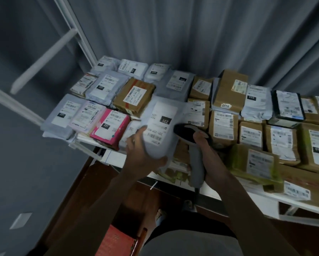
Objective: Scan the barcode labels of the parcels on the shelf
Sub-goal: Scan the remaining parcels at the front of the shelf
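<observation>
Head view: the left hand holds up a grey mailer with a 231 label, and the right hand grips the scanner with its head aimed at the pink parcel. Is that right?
Not quite. In the head view the scanner in the right hand has its head beside the grey mailer held in the left hand, not aimed at the pink parcel, which lies further left on the shelf. The rest is right.
</observation>
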